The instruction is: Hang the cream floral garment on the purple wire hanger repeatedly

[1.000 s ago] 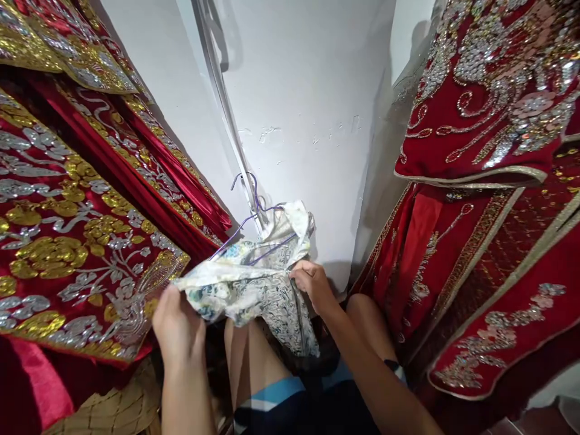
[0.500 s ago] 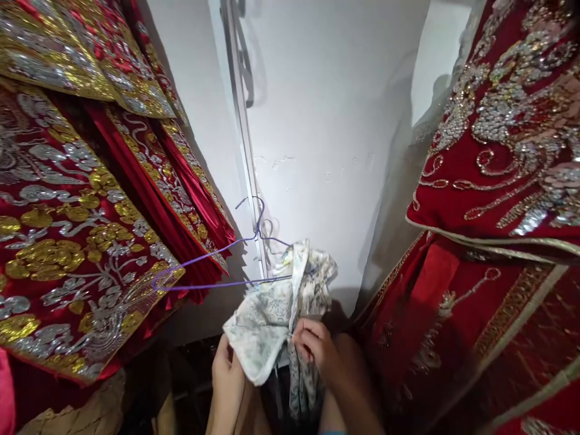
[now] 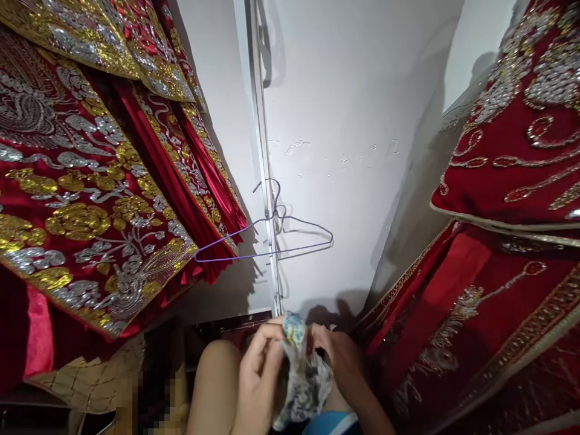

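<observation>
Both of your hands grip one bunched cloth (image 3: pixel 301 374), a pale piece printed in blue, green and yellow. Your left hand (image 3: pixel 259 374) closes on the cloth's left side, fingers curled over its top edge. Your right hand (image 3: pixel 341 362) closes on the cloth's right side, its fingers wrapped into the folds, so the fabric is pinched between the two hands. The cloth sits low, just below the pole (image 3: pixel 264 169), in front of your bare knee (image 3: pixel 217 374) and above a blue waistband (image 3: pixel 333 423) at the bottom edge.

Up the pole from the cloth, a purple wire hanger (image 3: pixel 263 238) hangs bare, well apart from your hands, its hook caught at the pole and its shadow cast on the white wall (image 3: pixel 344 121) behind.

Left of the pole, red robes (image 3: pixel 90 199) thick with gold and silver embroidery hang in overlapping layers, their lower corners reaching down near your left hand without touching it. Right of the pole, more red embroidered robes (image 3: pixel 507 199) hang close by your right forearm. Below the left robes, near your knee, lies a woven straw piece (image 3: pixel 95 380); a blurred patch beside it cannot be made out.
</observation>
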### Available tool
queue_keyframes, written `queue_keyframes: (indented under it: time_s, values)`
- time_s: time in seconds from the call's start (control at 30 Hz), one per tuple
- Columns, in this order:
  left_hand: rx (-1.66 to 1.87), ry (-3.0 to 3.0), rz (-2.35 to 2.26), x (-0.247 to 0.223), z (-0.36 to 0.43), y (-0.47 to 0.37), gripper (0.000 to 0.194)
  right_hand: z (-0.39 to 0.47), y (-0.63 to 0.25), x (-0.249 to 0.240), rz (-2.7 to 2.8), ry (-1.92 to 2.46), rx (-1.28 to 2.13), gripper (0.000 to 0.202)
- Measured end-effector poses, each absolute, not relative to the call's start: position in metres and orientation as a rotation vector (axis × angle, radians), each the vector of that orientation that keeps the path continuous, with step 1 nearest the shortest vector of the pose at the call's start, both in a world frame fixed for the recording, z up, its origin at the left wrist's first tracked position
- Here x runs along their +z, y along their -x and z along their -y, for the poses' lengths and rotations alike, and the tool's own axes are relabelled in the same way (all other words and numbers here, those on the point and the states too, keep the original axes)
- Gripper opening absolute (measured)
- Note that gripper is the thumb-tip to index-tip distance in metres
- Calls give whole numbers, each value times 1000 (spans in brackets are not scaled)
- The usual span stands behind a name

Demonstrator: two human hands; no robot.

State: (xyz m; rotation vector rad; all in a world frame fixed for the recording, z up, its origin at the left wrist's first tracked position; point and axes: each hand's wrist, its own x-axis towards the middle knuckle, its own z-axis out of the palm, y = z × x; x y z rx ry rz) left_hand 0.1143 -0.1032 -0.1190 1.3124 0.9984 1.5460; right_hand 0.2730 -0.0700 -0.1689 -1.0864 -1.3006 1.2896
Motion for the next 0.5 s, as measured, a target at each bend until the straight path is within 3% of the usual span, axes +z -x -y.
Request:
queue_keyframes:
  time_s: [0.1, 0.27, 0.37, 0.5]
  values:
    - [1408, -1690, -1019, -113, 107, -110, 23, 74, -261, -167, 1232, 868, 1606, 71]
    - [1312, -1862, -1118, -111, 101, -90, 30, 71, -248, -131, 1455, 668, 1772, 41]
    - [1103, -1804, -1042, -120, 94, -75, 53, 59, -259, -98, 1668, 692, 1644, 21]
    - [838, -1945, -1059, -126, 84, -53, 38, 37, -285, -64, 1910, 713, 1115, 13]
